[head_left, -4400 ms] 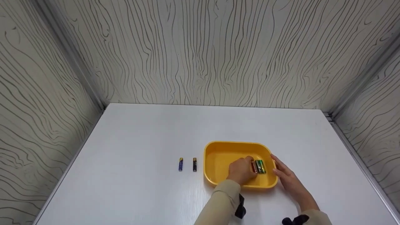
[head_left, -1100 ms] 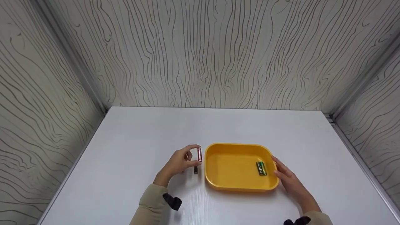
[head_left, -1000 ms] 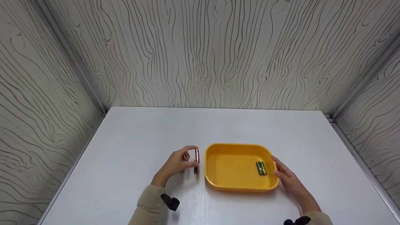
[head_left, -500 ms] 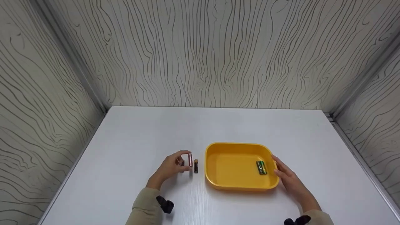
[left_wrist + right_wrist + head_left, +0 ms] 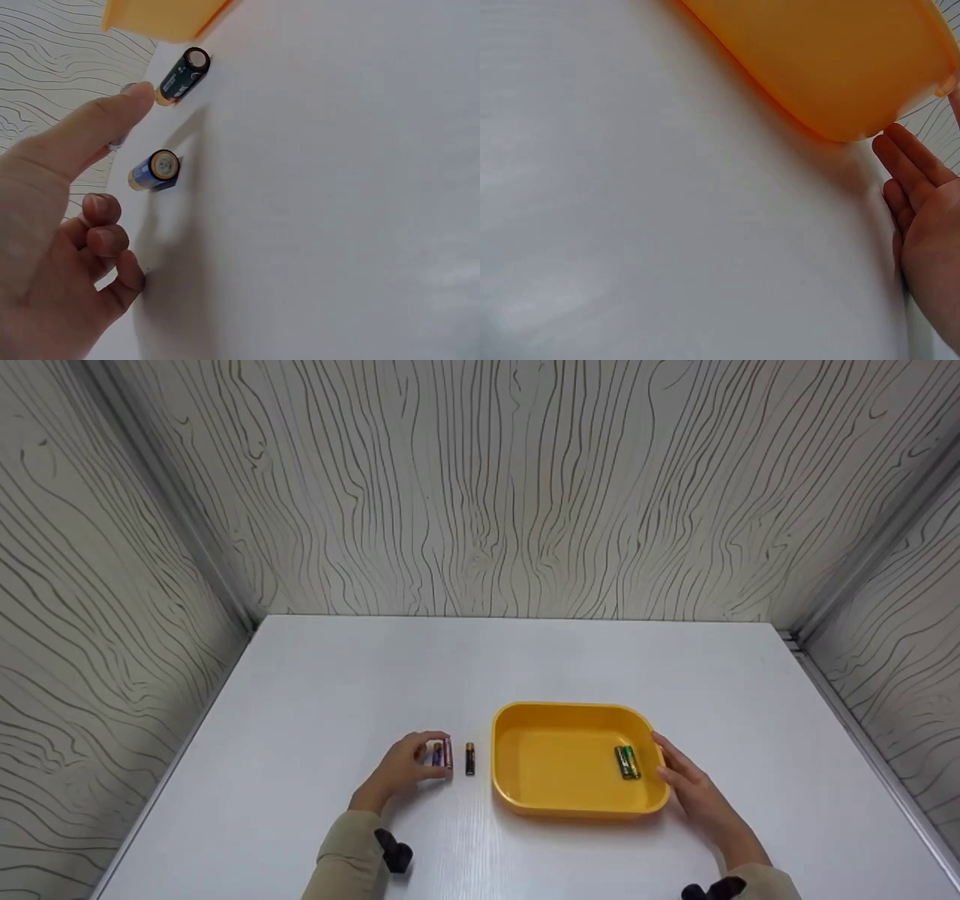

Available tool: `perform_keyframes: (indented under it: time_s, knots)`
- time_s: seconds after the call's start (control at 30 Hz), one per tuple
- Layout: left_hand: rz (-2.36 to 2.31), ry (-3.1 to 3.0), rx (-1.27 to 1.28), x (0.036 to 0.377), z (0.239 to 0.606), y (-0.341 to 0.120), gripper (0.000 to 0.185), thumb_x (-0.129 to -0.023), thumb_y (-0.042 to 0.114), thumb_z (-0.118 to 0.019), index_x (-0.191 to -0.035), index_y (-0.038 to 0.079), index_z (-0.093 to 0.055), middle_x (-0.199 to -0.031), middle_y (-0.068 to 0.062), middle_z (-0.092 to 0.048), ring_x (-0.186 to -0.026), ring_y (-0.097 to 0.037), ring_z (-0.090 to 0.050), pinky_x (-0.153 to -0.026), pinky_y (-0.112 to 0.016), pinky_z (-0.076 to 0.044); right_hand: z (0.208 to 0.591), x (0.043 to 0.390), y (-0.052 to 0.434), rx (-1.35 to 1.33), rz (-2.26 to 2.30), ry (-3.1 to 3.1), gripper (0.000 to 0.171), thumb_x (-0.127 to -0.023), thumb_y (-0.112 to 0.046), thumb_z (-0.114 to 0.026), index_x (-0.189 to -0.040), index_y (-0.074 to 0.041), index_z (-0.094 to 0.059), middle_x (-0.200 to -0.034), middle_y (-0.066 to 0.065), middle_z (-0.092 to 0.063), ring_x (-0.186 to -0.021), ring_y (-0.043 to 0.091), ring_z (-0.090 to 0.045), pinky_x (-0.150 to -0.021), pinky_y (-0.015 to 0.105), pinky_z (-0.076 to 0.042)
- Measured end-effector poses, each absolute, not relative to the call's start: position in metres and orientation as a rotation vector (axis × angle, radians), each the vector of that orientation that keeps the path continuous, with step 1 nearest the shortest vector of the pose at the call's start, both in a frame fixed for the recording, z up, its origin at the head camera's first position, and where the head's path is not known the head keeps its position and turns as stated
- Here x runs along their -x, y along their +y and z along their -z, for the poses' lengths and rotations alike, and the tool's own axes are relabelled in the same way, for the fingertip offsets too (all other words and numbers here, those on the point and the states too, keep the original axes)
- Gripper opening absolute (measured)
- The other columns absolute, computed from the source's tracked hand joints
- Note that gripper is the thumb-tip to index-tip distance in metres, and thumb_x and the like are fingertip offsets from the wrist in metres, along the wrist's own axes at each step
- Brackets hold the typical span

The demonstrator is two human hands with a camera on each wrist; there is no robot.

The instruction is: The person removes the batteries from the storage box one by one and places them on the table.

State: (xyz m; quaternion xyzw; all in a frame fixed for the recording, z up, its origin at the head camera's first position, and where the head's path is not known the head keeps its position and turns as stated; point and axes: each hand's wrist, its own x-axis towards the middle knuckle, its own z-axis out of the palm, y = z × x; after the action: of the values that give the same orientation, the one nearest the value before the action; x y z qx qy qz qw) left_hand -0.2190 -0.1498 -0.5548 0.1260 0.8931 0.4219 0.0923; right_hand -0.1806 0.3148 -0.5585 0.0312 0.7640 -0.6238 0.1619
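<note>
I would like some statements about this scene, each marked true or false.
1. The left hand pinches a pink battery. True.
2. The yellow plastic tray holds no batteries. False: green batteries lie inside it.
3. The right hand rests against the tray's right side. True.
4. A black battery lies on the white table to the right of the tray. False: it lies to its left.

Left hand (image 5: 405, 766): reaching toward 1 o'clock, thumb and forefinger pinched, other fingers curled.
Right hand (image 5: 694, 793): fingers straight, pointing to 11 o'clock.
</note>
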Motion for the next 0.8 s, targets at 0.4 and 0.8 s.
perform_keyframes:
  time_s: [0.4, 0.8]
  knots:
    - [-1.137, 2.689, -0.334, 0.223, 0.556, -0.143, 0.059, -0.073, 0.031, -0.083, -0.126, 0.022, -0.062, -0.099, -0.007, -0.051, -0.088, -0.017, -0.044, -0.083, -0.036, -0.042, 0.562, 0.179, 0.315, -0.061, 1.751, 2.226, 0.062, -0.099, -0.032, -0.050, -0.154, -0.028, -0.022, -0.164, -0.002, -0.009, -0.112, -0.037, -0.027, -0.107, 0.008, -0.021]
    - [-1.032, 2.701, -0.261, 0.226, 0.560, -0.136, 0.055, -0.074, 0.030, -0.082, -0.126, 0.025, -0.062, -0.103, -0.006, -0.051, -0.092, -0.018, -0.047, -0.094, -0.045, -0.048, 0.561, 0.180, 0.316, -0.075, 1.741, 2.207, 0.062, -0.099, -0.032, -0.049, -0.154, -0.028, -0.020, -0.165, -0.002, -0.005, -0.130, -0.025, -0.019, -0.115, 0.015, -0.016]
